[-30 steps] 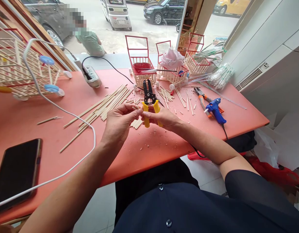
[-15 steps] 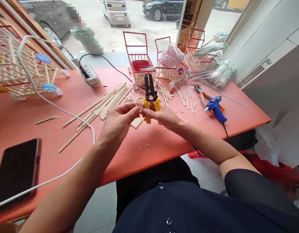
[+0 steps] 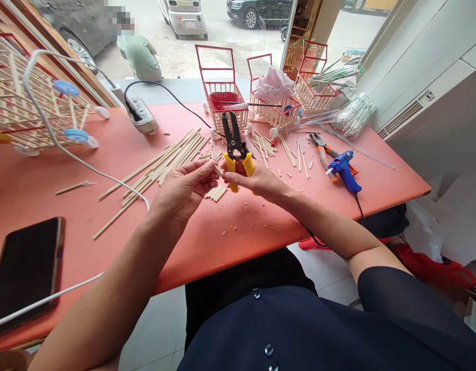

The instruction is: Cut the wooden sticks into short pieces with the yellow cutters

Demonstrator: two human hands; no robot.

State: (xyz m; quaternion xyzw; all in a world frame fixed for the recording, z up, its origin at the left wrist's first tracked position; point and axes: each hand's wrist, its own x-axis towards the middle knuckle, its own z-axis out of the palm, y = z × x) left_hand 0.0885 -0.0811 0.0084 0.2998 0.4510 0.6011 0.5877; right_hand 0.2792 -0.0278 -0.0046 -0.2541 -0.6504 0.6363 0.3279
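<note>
My right hand [image 3: 257,179] is wrapped round the yellow handles of wire strippers [image 3: 233,139], whose black jaws point away from me. Between the thumb and fingers of my left hand [image 3: 189,184] is a short wooden stick [image 3: 218,169], held close beside the handles. A small row of cut stick pieces [image 3: 216,193] lies on the table just below my hands. Long wooden sticks [image 3: 171,162] are spread in a loose bundle behind and left of my left hand. Shorter sticks [image 3: 264,144] lie behind my right hand.
Miniature carts of sticks [image 3: 222,85] stand along the back, one holding white cloth [image 3: 274,85]. A blue glue gun [image 3: 346,170] and pliers [image 3: 323,152] lie right. A phone [image 3: 27,268], white cable [image 3: 86,164] and power strip [image 3: 144,117] are left on the pink table [image 3: 230,242].
The wire strippers have tilted leftward, their jaws shifting left. My hands have moved slightly, the left fingers opening up a little around the short stick. Outside, the crouching person has shifted.
</note>
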